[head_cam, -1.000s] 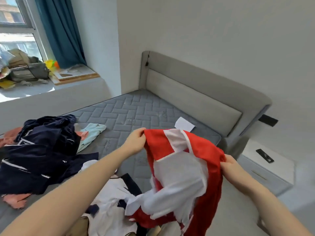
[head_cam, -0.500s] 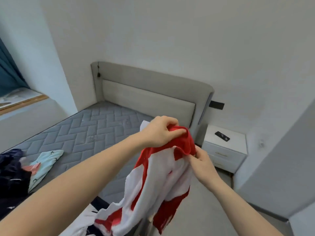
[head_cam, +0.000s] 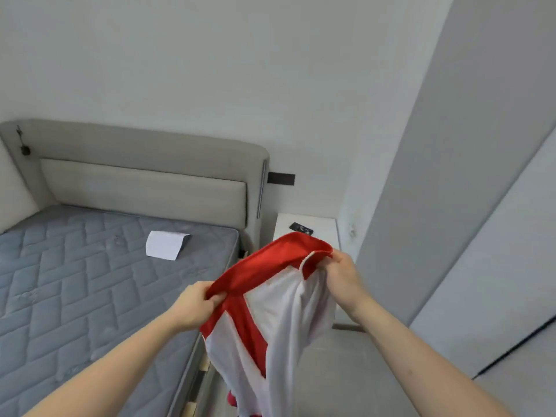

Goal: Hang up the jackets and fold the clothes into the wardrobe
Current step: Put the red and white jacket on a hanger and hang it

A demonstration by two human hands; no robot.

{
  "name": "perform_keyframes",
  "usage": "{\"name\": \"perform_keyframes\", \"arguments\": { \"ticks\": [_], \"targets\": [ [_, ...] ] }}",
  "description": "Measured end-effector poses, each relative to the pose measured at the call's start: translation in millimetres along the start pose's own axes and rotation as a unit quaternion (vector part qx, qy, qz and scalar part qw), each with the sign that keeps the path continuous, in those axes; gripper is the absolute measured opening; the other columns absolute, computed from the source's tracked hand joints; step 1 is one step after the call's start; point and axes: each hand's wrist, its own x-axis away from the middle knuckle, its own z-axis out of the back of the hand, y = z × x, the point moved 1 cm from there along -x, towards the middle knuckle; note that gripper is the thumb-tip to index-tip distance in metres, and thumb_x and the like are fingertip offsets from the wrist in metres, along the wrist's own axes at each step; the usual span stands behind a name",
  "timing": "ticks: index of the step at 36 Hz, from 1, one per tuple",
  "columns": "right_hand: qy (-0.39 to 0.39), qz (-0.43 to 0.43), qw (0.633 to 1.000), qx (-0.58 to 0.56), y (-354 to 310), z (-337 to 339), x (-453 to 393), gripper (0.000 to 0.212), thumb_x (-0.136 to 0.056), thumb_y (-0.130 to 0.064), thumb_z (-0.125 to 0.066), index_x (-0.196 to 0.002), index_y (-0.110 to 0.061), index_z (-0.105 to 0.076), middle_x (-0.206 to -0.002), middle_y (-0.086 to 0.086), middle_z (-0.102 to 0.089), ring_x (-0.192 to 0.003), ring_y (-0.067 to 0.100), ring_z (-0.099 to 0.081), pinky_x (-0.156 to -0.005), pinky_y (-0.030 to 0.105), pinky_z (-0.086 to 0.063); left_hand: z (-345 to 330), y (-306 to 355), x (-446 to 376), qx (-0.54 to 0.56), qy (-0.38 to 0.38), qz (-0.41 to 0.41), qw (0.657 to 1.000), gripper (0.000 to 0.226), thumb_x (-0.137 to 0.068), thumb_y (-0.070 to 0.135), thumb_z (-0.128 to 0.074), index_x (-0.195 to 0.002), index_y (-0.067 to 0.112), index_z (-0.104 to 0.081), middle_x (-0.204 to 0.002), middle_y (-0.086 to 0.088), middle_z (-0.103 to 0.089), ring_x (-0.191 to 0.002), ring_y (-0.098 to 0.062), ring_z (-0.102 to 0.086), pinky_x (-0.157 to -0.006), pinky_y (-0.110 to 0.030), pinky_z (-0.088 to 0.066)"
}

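A paper (head_cam: 166, 245) lies on the mattress (head_cam: 75, 281) at your left. Your left hand (head_cam: 192, 305) pinches the red edge of the garment (head_cam: 270, 311), your right hand (head_cam: 346, 276) grips its other end, and it hangs between them beside the bed, before the nightstand (head_cam: 322, 228).

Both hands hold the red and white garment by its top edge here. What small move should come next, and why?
Probably draw the hands apart to stretch the red edge flat. The left hand and right hand each pinch the red and white garment at its top, but it hangs bunched and creased beside the mattress, so it is not yet ready to fold.
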Motion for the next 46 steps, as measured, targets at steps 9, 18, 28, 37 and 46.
{"name": "perform_keyframes", "arguments": {
  "ticks": [9, 18, 28, 37, 46],
  "targets": [
    [0.18, -0.068, 0.975, 0.111, 65, 134, -33, 0.034, -0.087, -0.032, -0.053, -0.062, -0.009, -0.049, -0.066, -0.01, -0.05, -0.071, 0.01, -0.043, -0.064, 0.031, -0.035, 22, 160, -98, 0.152, -0.01, -0.078, 0.985, 0.043, -0.094, 0.026, -0.067, -0.055, 0.02, -0.053, -0.051, 0.008, -0.047, -0.047, -0.01, -0.039, -0.053, -0.027, -0.032],
    [0.269, -0.171, 0.929, 0.186, 94, 239, -63, 0.031, -0.093, -0.009, -0.046, -0.077, -0.009, -0.073, -0.076, 0.001, -0.073, -0.078, 0.017, -0.066, -0.075, 0.027, -0.048, -19, 323, -182, 0.192, -0.178, -0.189, 0.946, 0.035, -0.088, 0.022, -0.072, -0.058, 0.021, -0.053, -0.056, -0.001, -0.054, -0.046, -0.013, -0.042, -0.047, -0.023, -0.031],
    [0.489, -0.152, 0.851, 0.121, 74, 340, -53, 0.052, -0.095, -0.014, -0.062, -0.144, -0.02, -0.045, -0.135, -0.005, -0.052, -0.111, 0.018, -0.058, -0.088, 0.029, -0.039, -85, 446, -226, 0.106, -0.231, -0.315, 0.914, 0.024, -0.082, 0.022, -0.074, -0.07, 0.005, -0.061, -0.057, 0.005, -0.057, -0.053, -0.009, -0.052, -0.056, -0.022, -0.045],
    [0.567, -0.141, 0.807, 0.091, 73, 437, -58, 0.071, -0.093, -0.01, -0.062, -0.155, -0.013, -0.027, -0.156, 0.003, -0.037, -0.122, 0.023, -0.052, -0.097, 0.031, -0.039, -129, 520, -244, 0.083, -0.233, -0.35, 0.903, 0.021, -0.082, 0.017, -0.073, -0.067, 0.012, -0.059, -0.051, 0.007, -0.053, -0.044, -0.006, -0.046, -0.047, -0.018, -0.038],
    [0.525, -0.158, 0.823, 0.148, 103, 519, -83, 0.093, -0.078, -0.027, -0.072, -0.156, -0.015, -0.021, -0.158, 0.003, -0.029, -0.144, 0.026, -0.038, -0.117, 0.047, -0.036, -178, 587, -257, 0.093, -0.214, -0.338, 0.912, 0.026, -0.082, 0.009, -0.073, -0.062, 0.011, -0.056, -0.047, 0.004, -0.054, -0.039, -0.008, -0.046, -0.042, -0.018, -0.036]
  ]
}}
